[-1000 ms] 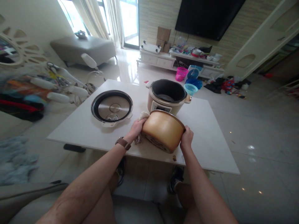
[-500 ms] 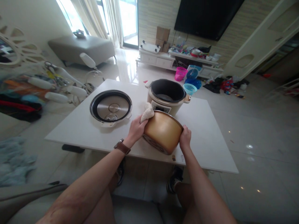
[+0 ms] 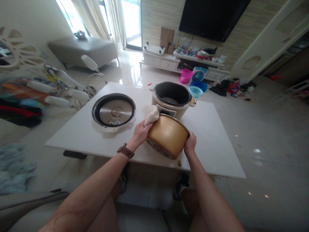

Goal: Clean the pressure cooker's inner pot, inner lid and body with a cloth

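Observation:
A gold-coloured inner pot is held tilted over the near edge of the white table, its base turned toward me and its opening facing away. My left hand is closed on the pot's left side, with a pale cloth bunched between thumb and rim. My right hand grips the pot's right rim. Just behind the pot stands the cream pressure cooker body, open at the top with a dark inside. To the left lies the cooker lid, its metal underside facing up. The pot's inside is hidden from me.
The white table carries these things; a small brown scrap lies at its near edge. Beyond are a pink basket, a light-blue basket and a TV cabinet. A white lamp-like frame stands at the left.
Hardly anything differs. The view has shifted slightly, and both hands keep the pot tilted in nearly the same place.

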A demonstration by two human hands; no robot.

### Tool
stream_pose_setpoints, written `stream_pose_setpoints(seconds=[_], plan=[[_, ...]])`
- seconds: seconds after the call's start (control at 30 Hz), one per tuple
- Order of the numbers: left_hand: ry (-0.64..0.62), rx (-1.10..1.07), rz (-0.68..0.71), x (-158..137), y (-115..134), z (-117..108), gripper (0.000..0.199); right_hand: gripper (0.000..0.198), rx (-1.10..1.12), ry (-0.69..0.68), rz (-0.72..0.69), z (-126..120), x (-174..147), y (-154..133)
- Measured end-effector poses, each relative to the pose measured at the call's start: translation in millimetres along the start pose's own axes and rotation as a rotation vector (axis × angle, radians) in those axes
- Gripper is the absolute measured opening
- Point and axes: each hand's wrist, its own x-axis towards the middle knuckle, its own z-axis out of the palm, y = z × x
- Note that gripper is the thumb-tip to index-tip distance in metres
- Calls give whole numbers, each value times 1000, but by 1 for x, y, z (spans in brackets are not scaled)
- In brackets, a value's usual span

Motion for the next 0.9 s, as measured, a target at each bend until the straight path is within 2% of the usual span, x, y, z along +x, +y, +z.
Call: stream_pose_setpoints(seconds=[0.13, 0.23, 0.5, 0.7, 0.9], plan=[[-17, -85, -258, 6, -13, 0, 49, 34, 8, 20, 75, 0, 1, -2], [-66, -91, -359, 7, -20, 0, 47, 32, 7, 7, 91, -2, 1, -6], [-52, -113, -370, 7, -21, 2, 47, 40, 97, -28, 55, -8, -2, -31], [-4, -90, -266, -3, -5, 11, 46, 50, 44, -47, -72, -17, -6, -56], [1, -142, -191, -11, -1, 16, 46, 52, 43, -61, 55, -23, -2, -53]])
